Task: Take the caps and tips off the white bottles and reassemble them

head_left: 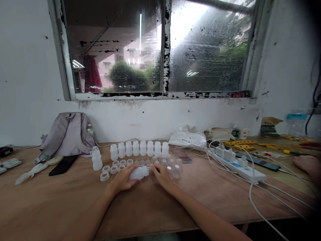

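My left hand point(124, 178) is closed around a frosted white plastic bottle point(137, 173), tilted on its side with its neck to the right. At that neck my right hand point(161, 176) has its fingers drawn together; whatever they pinch is too small to make out. Just beyond the hands stand several small clear teats point(141, 161). Translucent screw rings point(114, 169) lie in rows left of them, and clear dome caps point(176, 171) sit to the right. A row of similar bottles point(135, 147) stands upright behind, with another bottle point(96, 159) apart at the left.
A grey backpack point(67, 134), a black phone-like slab point(63, 165) and a plastic pouch point(31, 174) lie left. On the right are a white power strip point(240, 169) with trailing cables, a phone point(260, 162) and another person's hand point(307, 164). A white bag point(188, 137) rests by the wall.
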`<action>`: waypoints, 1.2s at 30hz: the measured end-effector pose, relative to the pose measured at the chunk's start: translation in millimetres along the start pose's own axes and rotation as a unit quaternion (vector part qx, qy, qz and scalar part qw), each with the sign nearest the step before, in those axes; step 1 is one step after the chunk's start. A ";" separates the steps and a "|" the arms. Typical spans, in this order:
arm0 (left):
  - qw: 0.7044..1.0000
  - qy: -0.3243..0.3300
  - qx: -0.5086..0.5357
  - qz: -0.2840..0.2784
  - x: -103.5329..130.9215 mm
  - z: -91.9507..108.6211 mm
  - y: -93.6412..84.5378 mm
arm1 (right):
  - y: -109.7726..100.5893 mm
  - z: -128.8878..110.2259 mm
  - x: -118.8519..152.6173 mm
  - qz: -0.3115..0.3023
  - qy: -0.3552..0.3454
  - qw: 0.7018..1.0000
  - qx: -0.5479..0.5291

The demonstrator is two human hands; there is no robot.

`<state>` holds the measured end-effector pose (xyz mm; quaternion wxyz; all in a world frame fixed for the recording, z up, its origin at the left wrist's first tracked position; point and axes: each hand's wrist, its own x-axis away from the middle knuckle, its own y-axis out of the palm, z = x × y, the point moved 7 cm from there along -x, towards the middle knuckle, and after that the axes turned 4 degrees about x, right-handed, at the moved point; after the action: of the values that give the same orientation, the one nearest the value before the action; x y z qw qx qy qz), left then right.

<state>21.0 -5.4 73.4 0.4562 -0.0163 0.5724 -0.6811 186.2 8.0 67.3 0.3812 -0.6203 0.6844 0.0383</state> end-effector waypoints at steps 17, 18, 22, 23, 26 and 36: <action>0.998 0.054 -0.027 -0.004 -0.4 10.5 3.9 | 13.4 1.7 8.1 -0.078 0.009 0.997 -0.008; 0.998 0.058 -0.030 -0.005 -0.7 11.8 4.4 | 12.9 1.3 8.0 -0.078 0.010 0.997 -0.005; 0.999 0.046 -0.021 0.009 -1.1 9.9 2.1 | 11.8 -3.5 8.8 -0.076 -0.010 0.996 -0.045; 0.999 0.041 -0.019 0.014 -1.0 8.4 1.3 | 12.9 -4.6 9.5 -0.083 -0.018 0.995 -0.055; 0.999 0.032 -0.023 0.021 -0.2 3.8 0.0 | 18.3 -5.5 11.7 -0.111 -0.039 0.991 -0.063; 0.994 0.083 -0.075 -0.006 -1.2 12.1 9.7 | 13.7 -0.2 11.0 -0.056 -0.030 0.997 0.043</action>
<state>34.1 -13.2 70.5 0.4009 0.0026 0.6575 -0.6380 174.7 2.0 55.4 0.4296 -0.6391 0.6379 0.0065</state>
